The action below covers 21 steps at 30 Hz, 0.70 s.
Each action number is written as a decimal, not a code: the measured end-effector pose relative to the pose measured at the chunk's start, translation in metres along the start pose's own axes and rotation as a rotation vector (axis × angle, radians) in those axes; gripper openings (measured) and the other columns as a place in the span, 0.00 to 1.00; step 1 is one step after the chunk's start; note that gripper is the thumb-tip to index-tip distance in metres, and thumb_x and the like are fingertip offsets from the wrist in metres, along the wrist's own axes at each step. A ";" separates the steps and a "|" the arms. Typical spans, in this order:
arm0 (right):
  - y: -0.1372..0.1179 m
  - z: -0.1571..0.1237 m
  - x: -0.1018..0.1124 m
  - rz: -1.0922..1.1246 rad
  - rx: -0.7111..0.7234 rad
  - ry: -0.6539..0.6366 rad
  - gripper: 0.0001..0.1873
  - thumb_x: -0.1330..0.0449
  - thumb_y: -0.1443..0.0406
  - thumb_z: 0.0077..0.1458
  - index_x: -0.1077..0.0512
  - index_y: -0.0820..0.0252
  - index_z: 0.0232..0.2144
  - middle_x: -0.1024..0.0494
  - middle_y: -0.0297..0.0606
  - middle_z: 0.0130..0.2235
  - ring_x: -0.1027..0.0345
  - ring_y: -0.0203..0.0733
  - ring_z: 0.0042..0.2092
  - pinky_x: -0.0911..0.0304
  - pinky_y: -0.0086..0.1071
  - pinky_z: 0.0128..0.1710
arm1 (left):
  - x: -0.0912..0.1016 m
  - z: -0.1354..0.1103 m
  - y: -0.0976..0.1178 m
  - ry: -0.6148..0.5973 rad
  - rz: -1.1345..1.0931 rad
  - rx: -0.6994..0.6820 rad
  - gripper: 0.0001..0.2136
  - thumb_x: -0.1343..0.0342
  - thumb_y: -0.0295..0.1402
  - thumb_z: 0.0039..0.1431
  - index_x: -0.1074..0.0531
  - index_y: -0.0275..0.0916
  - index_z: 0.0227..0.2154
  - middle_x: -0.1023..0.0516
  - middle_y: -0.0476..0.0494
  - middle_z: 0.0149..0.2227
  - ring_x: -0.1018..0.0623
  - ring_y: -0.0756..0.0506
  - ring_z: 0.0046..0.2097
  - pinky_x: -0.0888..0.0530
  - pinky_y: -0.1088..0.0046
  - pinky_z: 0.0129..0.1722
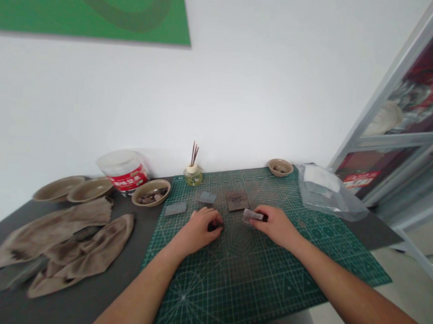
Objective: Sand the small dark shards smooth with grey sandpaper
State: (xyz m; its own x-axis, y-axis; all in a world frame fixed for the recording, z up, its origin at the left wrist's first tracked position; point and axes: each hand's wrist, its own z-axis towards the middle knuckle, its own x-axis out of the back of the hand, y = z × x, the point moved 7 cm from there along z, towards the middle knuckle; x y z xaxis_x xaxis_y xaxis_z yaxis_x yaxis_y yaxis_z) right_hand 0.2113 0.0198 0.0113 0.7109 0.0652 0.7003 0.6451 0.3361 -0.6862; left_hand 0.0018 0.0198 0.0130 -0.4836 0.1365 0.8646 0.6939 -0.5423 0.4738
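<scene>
While both my hands were over the middle of the mat (275,286), the left hand (200,229) was half curled, thumb and fingers closed around a small dark piece (215,226); too blurred to say what it was. My right hand (275,225) was pinched nearly closed on a flat tool (250,215), gray at the head, dark at the grip end, maybe a brush. I had it by the dark end, probably so the head stuck out uncovered toward the mat's middle.

Just beyond the tool, a brown square (236,202) with dark marks lay flat on the mat, likely there for easy reach by either hand. One gray plate (208,197) and another gray plate (176,208) lay on the mat's left part, spaced out, probably to be picked up singly.

A bowl of dark chunks (149,205) sat just off the mat's left edge, a small bowl (281,174) on its far edge, a plastic bag (345,207) over its far right corner: all likely pushed outward for elbow room. Cloths (78,225) lay well left of the mat; a scent bottle (193,176) stood at its far left corner.
</scene>
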 end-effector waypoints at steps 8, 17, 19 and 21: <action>0.004 -0.005 0.000 -0.020 0.007 0.097 0.06 0.38 0.61 0.54 0.25 0.58 0.31 0.26 0.31 0.27 0.35 0.38 0.30 0.46 0.30 0.30 | -0.002 0.000 -0.002 -0.003 -0.002 0.014 0.04 0.45 0.30 0.55 0.28 0.41 0.33 0.26 0.48 0.33 0.28 0.43 0.40 0.38 0.67 0.41; 0.003 -0.011 0.009 0.028 0.051 0.163 0.08 0.40 0.62 0.55 0.23 0.56 0.37 0.22 0.35 0.33 0.30 0.41 0.33 0.40 0.31 0.32 | -0.001 0.001 -0.001 -0.010 -0.009 0.016 0.03 0.46 0.31 0.55 0.28 0.42 0.32 0.25 0.48 0.33 0.28 0.43 0.40 0.37 0.66 0.41; 0.011 -0.013 0.033 -0.008 0.038 0.294 0.10 0.41 0.62 0.55 0.24 0.56 0.40 0.22 0.37 0.35 0.31 0.42 0.33 0.39 0.32 0.33 | 0.000 0.002 -0.004 0.011 -0.007 0.037 0.04 0.46 0.33 0.56 0.28 0.42 0.33 0.26 0.48 0.33 0.28 0.43 0.39 0.36 0.67 0.40; 0.023 -0.016 0.064 -0.070 0.014 0.420 0.11 0.43 0.62 0.57 0.25 0.57 0.41 0.22 0.37 0.36 0.31 0.43 0.34 0.38 0.34 0.35 | 0.001 0.002 -0.007 0.025 -0.017 0.056 0.05 0.47 0.34 0.56 0.28 0.42 0.34 0.26 0.48 0.33 0.28 0.44 0.38 0.35 0.68 0.39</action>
State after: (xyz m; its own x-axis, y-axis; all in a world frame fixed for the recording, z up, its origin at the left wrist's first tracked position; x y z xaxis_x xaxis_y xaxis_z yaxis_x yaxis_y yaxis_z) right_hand 0.2760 0.0166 0.0366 0.7197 -0.3455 0.6023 0.6942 0.3388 -0.6351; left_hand -0.0023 0.0252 0.0111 -0.5082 0.1235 0.8523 0.7141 -0.4928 0.4972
